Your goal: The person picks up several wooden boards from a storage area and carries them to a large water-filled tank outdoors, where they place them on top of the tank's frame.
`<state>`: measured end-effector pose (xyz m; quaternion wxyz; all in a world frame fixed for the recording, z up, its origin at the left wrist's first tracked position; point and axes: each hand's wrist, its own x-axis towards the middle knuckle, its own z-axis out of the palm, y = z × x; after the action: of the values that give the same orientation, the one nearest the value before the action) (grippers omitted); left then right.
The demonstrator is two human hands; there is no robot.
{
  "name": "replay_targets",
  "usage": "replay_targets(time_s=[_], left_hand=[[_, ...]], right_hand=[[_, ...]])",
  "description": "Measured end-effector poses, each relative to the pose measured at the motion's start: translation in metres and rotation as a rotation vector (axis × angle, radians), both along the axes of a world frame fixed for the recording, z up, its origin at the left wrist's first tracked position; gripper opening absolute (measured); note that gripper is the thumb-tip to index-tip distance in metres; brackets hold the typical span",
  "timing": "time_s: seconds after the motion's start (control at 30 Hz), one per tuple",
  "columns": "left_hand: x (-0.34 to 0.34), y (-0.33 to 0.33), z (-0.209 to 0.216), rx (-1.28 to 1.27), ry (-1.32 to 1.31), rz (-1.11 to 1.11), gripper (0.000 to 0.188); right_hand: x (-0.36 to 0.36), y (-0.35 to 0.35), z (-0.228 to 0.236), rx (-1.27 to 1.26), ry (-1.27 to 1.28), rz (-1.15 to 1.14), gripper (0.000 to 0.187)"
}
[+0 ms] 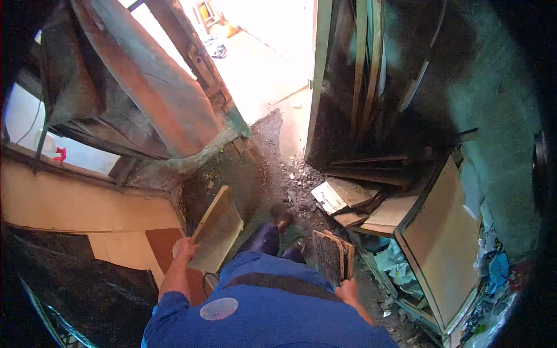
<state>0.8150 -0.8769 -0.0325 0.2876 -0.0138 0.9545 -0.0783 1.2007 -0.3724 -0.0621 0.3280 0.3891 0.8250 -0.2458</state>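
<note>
At my left side my left hand (184, 248) is closed on the edge of a pale wooden board (221, 233), which is held tilted beside my leg. My right hand (348, 290), low on the right, grips the near end of a few stacked wooden boards (329, 255). Their broad face is dark and dirty, and their edges are light brown. Both sets of boards are apart from each other, one on either side of my legs. The fingers of both hands are partly hidden by the angle.
Ahead lies a bright doorway (284, 64), with rubble (299, 185) on its dirt floor. Loose planks (351, 191) and an open-sided cabinet (438, 243) stuffed with plastic bags (397, 264) stand right. A draped cloth (151, 87) hangs left above a pale panel (87, 203).
</note>
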Motion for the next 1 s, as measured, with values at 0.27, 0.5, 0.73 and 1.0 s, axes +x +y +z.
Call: replay_targets(time_s=[0.27, 0.5, 0.73, 1.0], left_hand=[[0.024, -0.004, 0.034, 0.010, -0.054, 0.109, 0.039], [-0.007, -0.037, -0.019, -0.062, -0.250, 0.335, 0.030], [-0.049, -0.049, -0.045, 0.046, -0.230, 0.316, 0.030], [-0.135, -0.029, -0.002, 0.251, -0.089, 0.229, 0.024]], right_hand=[[-0.040, 0.007, 0.001, 0.091, -0.070, 0.162, 0.035], [-0.140, 0.010, 0.037, 0.078, -0.154, 0.310, 0.035], [-0.279, 0.006, 0.086, 0.126, -0.135, 0.361, 0.035], [-0.441, 0.006, 0.135, 0.199, 0.082, 0.399, 0.037]])
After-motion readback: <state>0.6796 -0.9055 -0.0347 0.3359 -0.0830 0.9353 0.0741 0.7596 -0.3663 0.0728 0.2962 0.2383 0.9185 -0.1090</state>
